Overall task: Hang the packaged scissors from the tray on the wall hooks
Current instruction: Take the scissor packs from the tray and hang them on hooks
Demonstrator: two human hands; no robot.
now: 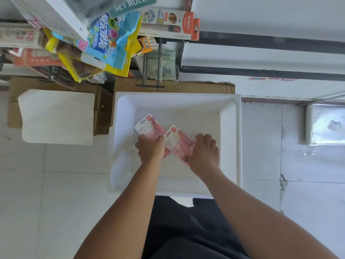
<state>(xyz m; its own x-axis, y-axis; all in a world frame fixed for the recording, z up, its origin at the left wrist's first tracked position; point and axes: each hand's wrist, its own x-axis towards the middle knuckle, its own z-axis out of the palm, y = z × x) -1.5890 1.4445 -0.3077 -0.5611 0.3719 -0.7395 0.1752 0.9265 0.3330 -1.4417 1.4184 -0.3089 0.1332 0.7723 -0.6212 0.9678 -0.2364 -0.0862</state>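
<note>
Evidently two packaged scissors lie flat on the floor of the white tray [231,116], side by side and slightly angled: the left pack [147,126] and the right pack [176,140], each a white card header with a pink blister body. A further pack beneath the hands cannot be ruled out.

Judged handling: light, thin, fairly stiff card backed with glossy plastic, likely slippery on the flat faces and hard to lift off a flat floor without first tipping an edge. The best hold is judged to be a pinch across the card edge below the header, leaving the hang hole clear for the hook; the hole itself is too small to make out.

Left hand [150,149]: fingers curled down over the lower end of the left pack, in contact; whether it has a firm hold cannot be told.

Right hand [203,151]: fingers bent onto the lower right edge of the right pack, likewise touching, hold unconfirmed.

Hanging goods [104,40] on wire hooks crowd the wall above the tray.
</note>
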